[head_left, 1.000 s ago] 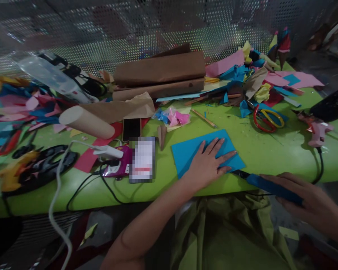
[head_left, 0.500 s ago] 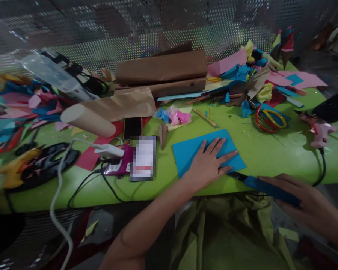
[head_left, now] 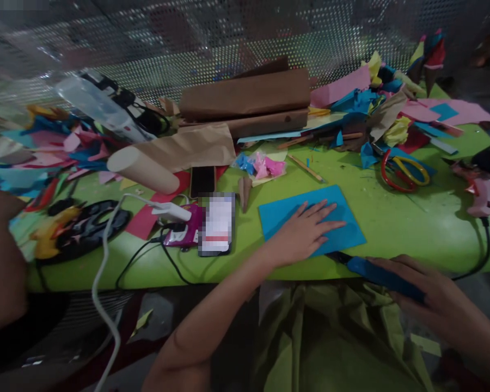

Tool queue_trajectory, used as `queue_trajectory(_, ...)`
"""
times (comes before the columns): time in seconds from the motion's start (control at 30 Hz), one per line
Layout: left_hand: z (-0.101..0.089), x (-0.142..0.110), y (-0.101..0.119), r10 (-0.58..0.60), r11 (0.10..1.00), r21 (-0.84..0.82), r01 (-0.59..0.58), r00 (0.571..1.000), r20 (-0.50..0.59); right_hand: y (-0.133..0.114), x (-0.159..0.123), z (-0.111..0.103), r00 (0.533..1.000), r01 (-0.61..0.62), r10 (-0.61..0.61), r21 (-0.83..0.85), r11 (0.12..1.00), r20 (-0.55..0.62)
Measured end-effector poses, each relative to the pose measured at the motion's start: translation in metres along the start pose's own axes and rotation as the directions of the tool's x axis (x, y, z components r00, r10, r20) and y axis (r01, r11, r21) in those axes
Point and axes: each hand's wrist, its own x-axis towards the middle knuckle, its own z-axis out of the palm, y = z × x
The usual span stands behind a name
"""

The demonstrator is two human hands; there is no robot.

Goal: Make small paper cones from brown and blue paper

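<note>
My left hand (head_left: 306,231) lies flat with fingers spread on a blue paper sheet (head_left: 349,231) at the front edge of the green table (head_left: 396,228). My right hand (head_left: 428,291) is closed around the blue handle of a cutter knife (head_left: 375,272). The knife's dark tip touches the sheet's lower edge, just right of my left hand. Beneath both hands an olive-green garment (head_left: 335,337) covers my lap.
Rolled brown paper (head_left: 245,98) and coloured paper scraps (head_left: 44,147) crowd the back. A phone (head_left: 202,181), a blurred card (head_left: 217,223), cables and a white charger (head_left: 169,211) lie left. Red-yellow scissors (head_left: 404,171) and a pink glue gun (head_left: 484,196) sit right. Someone's arm (head_left: 2,261) shows at the left edge.
The view has shifted so everything sits a little further right. Both hands keep their hold and place on the sheet and knife. An arm has come into view at the left edge.
</note>
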Motion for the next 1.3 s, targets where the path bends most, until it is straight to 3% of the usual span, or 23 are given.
queue_trajectory(0.27,0.010,-0.016,-0.010,-0.006,0.989,0.150,0.012,0.999,-0.038,-0.002,0.000,0.001,0.997,-0.027,0.028,0.025,0.999,-0.066)
queue_trajectory(0.77,0.014,-0.015,-0.009,0.006,0.980,0.200,0.011,0.996,-0.084,-0.016,0.008,0.015,1.000,-0.004,0.004,0.013,1.000,0.001)
queue_trajectory(0.9,0.016,-0.014,-0.008,0.011,0.975,0.220,0.009,0.996,-0.090,-0.022,0.011,0.020,0.999,0.028,-0.028,-0.004,1.000,0.035)
queue_trajectory(1.3,0.012,-0.015,-0.006,0.008,0.978,0.207,0.010,0.996,-0.086,-0.051,0.023,0.044,0.988,0.153,-0.153,0.030,0.988,-0.012)
